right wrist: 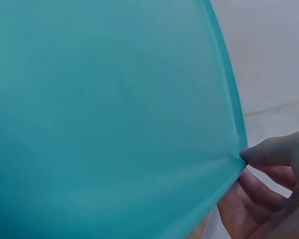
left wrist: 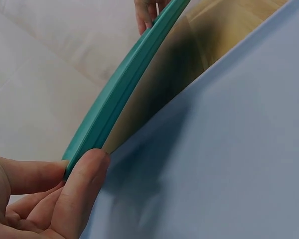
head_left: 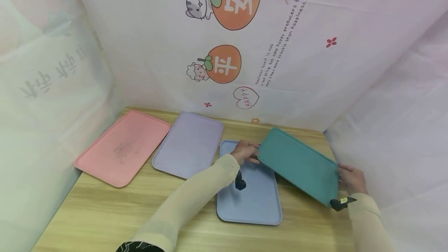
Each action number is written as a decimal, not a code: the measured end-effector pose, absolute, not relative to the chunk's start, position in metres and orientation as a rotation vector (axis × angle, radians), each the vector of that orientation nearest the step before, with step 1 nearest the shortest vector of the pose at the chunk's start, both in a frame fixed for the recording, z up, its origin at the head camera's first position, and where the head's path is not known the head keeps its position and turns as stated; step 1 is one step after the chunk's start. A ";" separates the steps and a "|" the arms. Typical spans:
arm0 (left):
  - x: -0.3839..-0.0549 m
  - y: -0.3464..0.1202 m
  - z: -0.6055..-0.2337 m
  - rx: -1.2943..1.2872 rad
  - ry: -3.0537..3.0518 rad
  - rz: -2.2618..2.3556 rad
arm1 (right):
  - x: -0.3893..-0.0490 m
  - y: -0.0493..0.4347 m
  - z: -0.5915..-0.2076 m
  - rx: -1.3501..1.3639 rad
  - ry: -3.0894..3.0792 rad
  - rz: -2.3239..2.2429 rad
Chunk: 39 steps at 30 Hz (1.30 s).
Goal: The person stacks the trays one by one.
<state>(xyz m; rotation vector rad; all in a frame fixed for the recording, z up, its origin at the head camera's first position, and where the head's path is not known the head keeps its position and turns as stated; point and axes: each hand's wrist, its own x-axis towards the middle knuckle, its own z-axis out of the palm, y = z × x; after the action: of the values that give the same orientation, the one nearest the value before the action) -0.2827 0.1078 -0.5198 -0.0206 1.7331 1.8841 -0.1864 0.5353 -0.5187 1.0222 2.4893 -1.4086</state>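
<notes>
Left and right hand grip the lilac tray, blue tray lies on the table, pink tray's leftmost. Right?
One slip: the tray gripped by the left hand and right hand is the teal tray, as the head view shows. The blue tray does lie on the table, and the pink tray is leftmost.

Left hand point(head_left: 244, 151) and right hand point(head_left: 353, 179) each pinch

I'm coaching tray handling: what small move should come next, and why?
I'd probably ease the teal tray's left corner rightward: the left hand and right hand pinch the tray, raised and tilted, that corner apparently over the blue tray, whose rim could catch it if lowered there. Wooden tabletop shows farther right.
</notes>
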 end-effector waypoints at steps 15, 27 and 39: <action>-0.297 0.092 -0.526 -0.034 1.742 1.858 | -0.174 0.526 -0.524 0.877 2.474 -1.586; -0.309 0.070 -0.527 -0.121 1.760 1.958 | -0.162 0.491 -0.521 0.844 2.407 -1.734; -0.312 0.060 -0.528 -0.193 1.738 2.054 | -0.154 0.463 -0.519 0.871 2.343 -1.892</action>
<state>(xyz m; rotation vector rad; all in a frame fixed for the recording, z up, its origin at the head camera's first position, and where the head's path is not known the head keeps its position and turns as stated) -0.3121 0.0603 -0.5280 -0.1927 1.7383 2.0542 -0.1539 0.4626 -0.5193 0.8713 2.3433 -1.8916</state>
